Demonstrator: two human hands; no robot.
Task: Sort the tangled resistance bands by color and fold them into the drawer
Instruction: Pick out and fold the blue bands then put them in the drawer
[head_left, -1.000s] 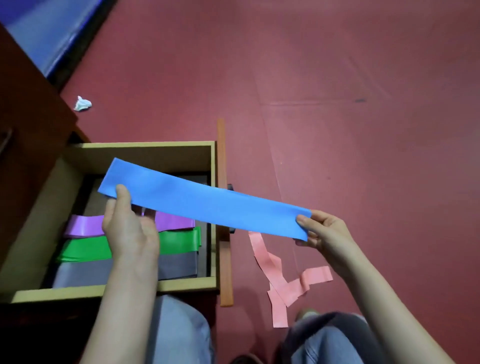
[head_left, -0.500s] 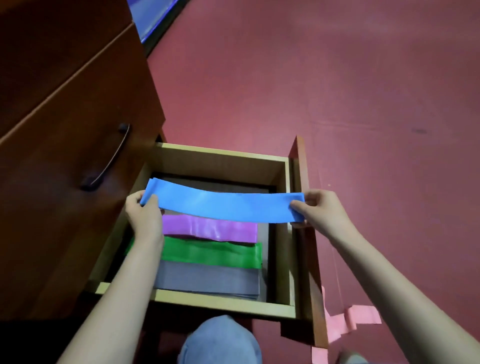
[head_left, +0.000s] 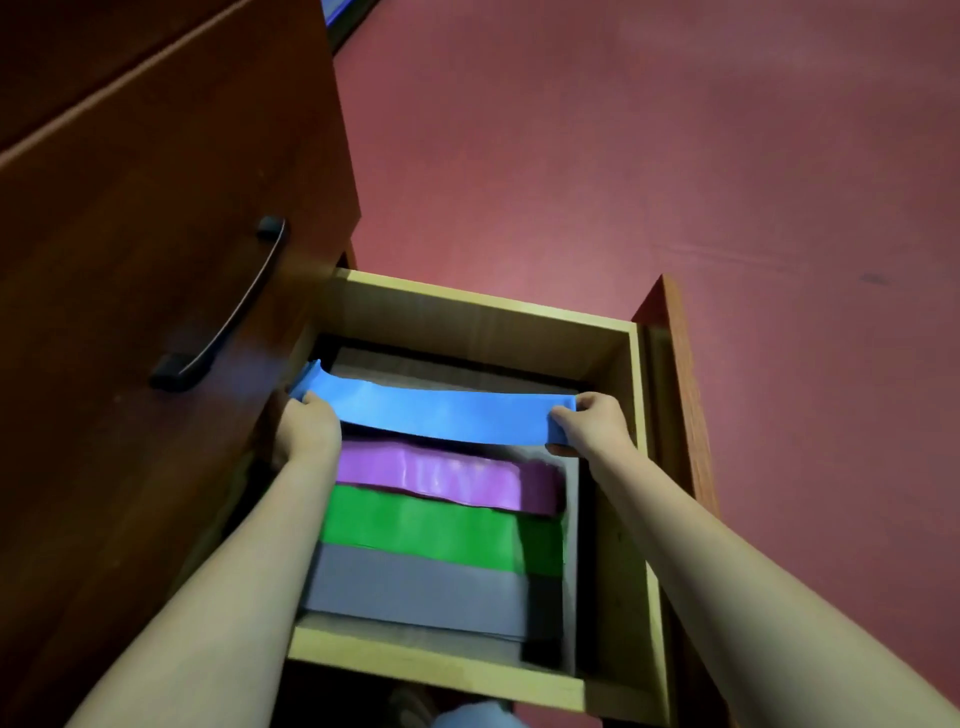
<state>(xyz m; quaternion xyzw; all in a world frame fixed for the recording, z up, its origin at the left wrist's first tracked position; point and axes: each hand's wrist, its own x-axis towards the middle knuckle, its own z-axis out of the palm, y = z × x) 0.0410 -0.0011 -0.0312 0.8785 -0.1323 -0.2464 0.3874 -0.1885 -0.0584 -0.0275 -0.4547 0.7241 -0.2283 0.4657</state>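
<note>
The left hand (head_left: 306, 431) pinches the 9 o'clock end of the blue resistance band (head_left: 441, 415), fingers curled round it. The right hand (head_left: 597, 423) grips the 3 o'clock end the same way. The band runs flat and nearly taut between them, inside the open drawer (head_left: 467, 312), over its far half. I cannot tell whether it touches the drawer bottom.

Just toward 6 o'clock from it lie three folded bands, edge to edge in a row: a purple band (head_left: 431, 475), then a green band (head_left: 426, 525), then a grey band (head_left: 415, 587) nearest the drawer's near wall.

At 9 to 11 o'clock stands the dark wooden cabinet front (head_left: 130, 208) with its black bar handle (head_left: 223, 312). Red floor (head_left: 623, 156) fills the view from 12 to 4 o'clock.
</note>
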